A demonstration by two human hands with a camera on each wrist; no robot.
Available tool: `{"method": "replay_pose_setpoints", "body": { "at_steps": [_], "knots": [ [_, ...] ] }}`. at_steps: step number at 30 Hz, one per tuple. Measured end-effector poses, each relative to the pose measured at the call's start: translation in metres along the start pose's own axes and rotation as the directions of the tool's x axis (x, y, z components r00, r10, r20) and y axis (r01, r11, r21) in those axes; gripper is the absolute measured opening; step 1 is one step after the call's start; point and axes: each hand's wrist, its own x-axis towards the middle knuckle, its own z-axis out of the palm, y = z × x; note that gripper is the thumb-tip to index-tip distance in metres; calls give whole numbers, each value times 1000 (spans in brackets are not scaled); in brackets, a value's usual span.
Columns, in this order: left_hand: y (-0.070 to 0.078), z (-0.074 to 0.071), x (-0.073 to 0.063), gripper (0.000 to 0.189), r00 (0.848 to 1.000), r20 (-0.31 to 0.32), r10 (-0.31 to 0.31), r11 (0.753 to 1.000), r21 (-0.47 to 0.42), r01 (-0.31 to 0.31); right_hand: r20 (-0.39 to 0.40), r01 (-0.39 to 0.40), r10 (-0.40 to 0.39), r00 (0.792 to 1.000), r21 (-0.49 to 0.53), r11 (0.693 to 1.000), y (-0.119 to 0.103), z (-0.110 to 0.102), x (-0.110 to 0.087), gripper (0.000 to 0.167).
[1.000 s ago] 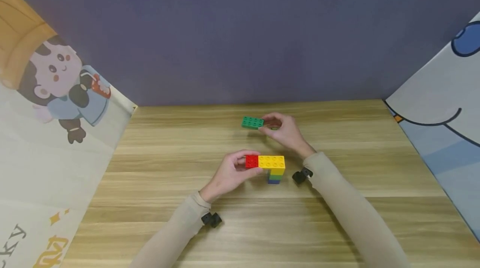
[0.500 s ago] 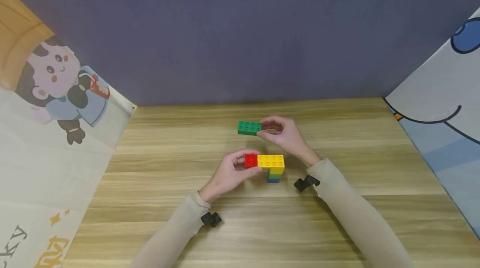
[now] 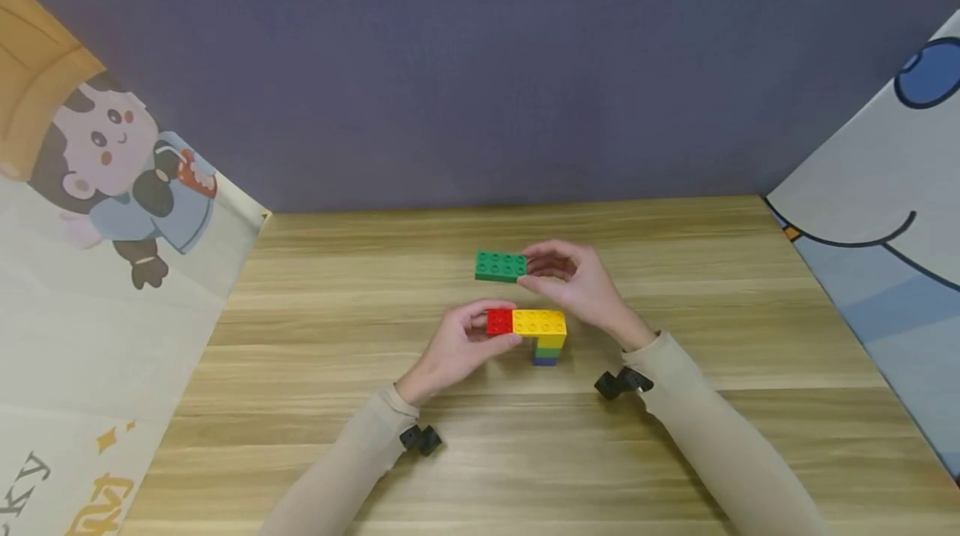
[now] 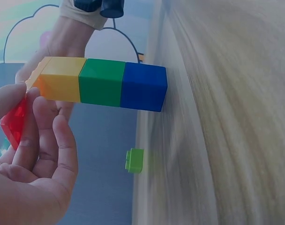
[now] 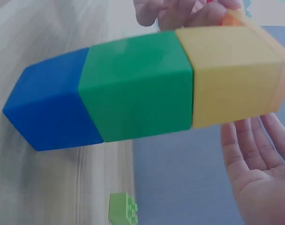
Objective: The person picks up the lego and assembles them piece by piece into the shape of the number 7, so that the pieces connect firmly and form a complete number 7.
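Note:
My left hand [image 3: 461,350] pinches a red building brick [image 3: 499,321] between thumb and fingers. It adjoins a long yellow brick [image 3: 540,322] that overhangs leftward atop an upright stack. Beneath it run smaller yellow [image 4: 62,78], green [image 4: 102,83] and blue [image 4: 144,86] bricks, the blue one lowest, at the table. Just beyond the stack, my right hand [image 3: 585,286] holds a green eight-stud brick [image 3: 501,265] by its right end, studs up. The right wrist view shows the right palm [image 5: 269,183] behind the stack; the held green brick is hidden there.
A light green brick [image 4: 134,161] rests on the table behind the stack; in the head view the right hand hides it. The wooden tabletop [image 3: 337,269] meets a dark blue back wall [image 3: 480,69]. Printed panels [image 3: 90,311] flank both sides.
My right hand has brought the green brick nearer the stack, moving toward me and slightly right over the last half second. The left hand keeps its hold on the red brick.

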Motion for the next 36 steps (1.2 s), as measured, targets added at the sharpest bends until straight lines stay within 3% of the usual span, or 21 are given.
{"method": "replay_pose_setpoints", "body": {
  "at_steps": [9,19,36],
  "knots": [
    [0,2,-2,44,1000,-1,-3,1000,5,3,-15,75,-75,997,20,997,-3,2,-21,35],
    [0,4,-1,44,998,14,55,998,-6,-55,-17,178,-177,984,33,983,-1,5,-38,34],
    [1,3,-2,40,1000,5,30,999,-40,-30,4,159,-159,987,-54,986,4,9,-53,33]
  ]
}}
